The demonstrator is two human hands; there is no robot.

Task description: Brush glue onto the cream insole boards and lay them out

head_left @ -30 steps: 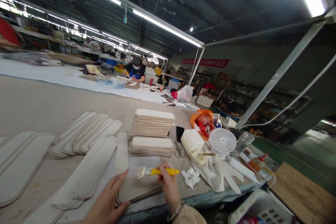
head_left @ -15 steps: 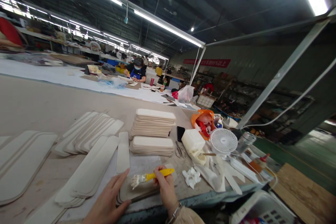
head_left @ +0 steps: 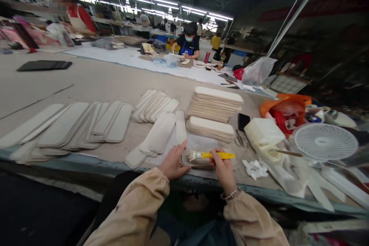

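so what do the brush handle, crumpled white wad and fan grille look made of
Brush handle: likely smooth plastic or painted wood, evenly bright yellow. Crumpled wad: perhaps soft matte tissue, from its white folds. Fan grille: probably matte moulded plastic, off-white, with thin uniform ribs.

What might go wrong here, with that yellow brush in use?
First, the bristles of the yellow brush look whitish and sit close to the left hand, so they might smear it.
Second, the lower stack of pale pieces lies just beyond the brush, so a stray sweep by the right hand could perhaps mark or nudge it.
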